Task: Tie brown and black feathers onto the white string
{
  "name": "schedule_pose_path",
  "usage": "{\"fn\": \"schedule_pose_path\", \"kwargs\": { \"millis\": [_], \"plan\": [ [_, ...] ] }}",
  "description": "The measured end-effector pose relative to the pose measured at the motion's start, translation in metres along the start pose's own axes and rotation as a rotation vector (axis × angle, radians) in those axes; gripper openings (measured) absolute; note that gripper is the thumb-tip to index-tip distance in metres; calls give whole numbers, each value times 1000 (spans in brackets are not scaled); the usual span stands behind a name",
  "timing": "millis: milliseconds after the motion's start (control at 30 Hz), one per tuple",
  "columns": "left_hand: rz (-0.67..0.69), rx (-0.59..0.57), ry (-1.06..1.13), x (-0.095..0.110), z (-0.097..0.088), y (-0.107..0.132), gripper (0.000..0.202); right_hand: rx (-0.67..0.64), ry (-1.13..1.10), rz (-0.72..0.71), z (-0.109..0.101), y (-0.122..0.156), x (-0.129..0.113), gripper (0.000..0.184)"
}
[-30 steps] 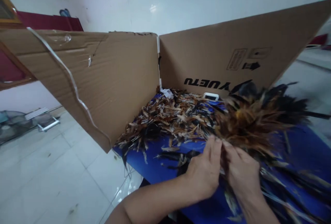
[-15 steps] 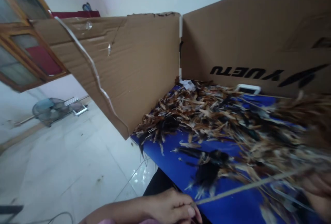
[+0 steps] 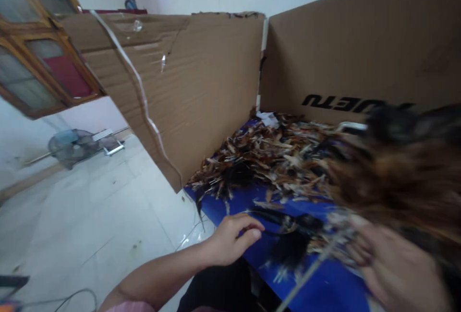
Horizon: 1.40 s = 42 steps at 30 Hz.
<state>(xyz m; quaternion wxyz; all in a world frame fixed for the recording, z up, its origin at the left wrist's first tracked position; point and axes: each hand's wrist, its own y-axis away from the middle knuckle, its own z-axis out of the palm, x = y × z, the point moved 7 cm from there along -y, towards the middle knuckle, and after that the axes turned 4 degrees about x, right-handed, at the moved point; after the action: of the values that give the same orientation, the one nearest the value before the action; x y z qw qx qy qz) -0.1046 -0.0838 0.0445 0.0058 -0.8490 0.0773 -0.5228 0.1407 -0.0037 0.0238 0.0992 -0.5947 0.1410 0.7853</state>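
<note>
Far left: wood-framed window (image 3: 43, 69), and below it a floor fan (image 3: 74, 146) lying on white tile. A cable trails across the floor at the bottom edge.

Centre-left: a cardboard screen (image 3: 201, 91) stands folded around the back and left of a blue table (image 3: 324, 283), with a strip of clear tape running down its torn edge.

Left hand (image 3: 230, 242) sits at the near left edge of the table. Fingers (image 3: 252, 229) are curled in close, thumb against forefinger, pinched narrow on what looks like a thin strand or quill; too fine to make out for certain. Just right of it lies a dark feather tuft (image 3: 288, 242) on the blue surface.

Centre: loose pile of brown, tan and black feathers (image 3: 273, 156), heaped against the cardboard corner. A small white object (image 3: 351, 126) rests by the back wall.

Right: right hand (image 3: 392, 266), close to the lens and blurred, closed round the base of a feather bundle (image 3: 403, 182) that fans up and right. A pale stick (image 3: 306, 276) runs down and left from that grip.

Handling judgement: to bind well, the right-hand grip should stay firm at the quill ends so the fan does not slip, while the left keeps its pinch taut and low, clear of loose feathers.
</note>
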Motion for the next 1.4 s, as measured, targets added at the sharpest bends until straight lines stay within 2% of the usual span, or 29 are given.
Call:
{"fn": "schedule_pose_path", "kwargs": {
  "millis": [33,100,200,267,333,533,833,933,1100,1233,1400],
  "plan": [
    [-12,-26,101,5,13,-17,32,-56,-11,64,10,4,6,48],
    [-69,-89,308,10,45,-51,37,-106,-26,80,20,7,10,49],
    [-183,-222,603,17,94,-89,42,-139,-27,54,22,3,12,45],
    [-262,-339,748,25,116,-105,44,-136,-9,29,17,-3,13,43],
    [-312,-416,809,34,126,-114,44,-116,27,-2,12,-9,12,42],
    [-373,-447,864,37,128,-124,41,-126,77,-35,13,-18,14,44],
    [-412,-378,714,6,123,-123,50,-214,502,-240,15,-25,16,45],
    [-412,-381,686,0,126,-123,52,-242,602,-229,13,-29,17,41],
    [-390,-430,655,-6,136,-126,53,-200,704,-204,7,-30,16,38],
    [-373,-399,611,-7,136,-133,54,-157,826,-305,10,-27,9,37],
    [-331,-331,536,-4,133,-144,53,-166,907,-429,15,-23,-1,33]
  ]
}}
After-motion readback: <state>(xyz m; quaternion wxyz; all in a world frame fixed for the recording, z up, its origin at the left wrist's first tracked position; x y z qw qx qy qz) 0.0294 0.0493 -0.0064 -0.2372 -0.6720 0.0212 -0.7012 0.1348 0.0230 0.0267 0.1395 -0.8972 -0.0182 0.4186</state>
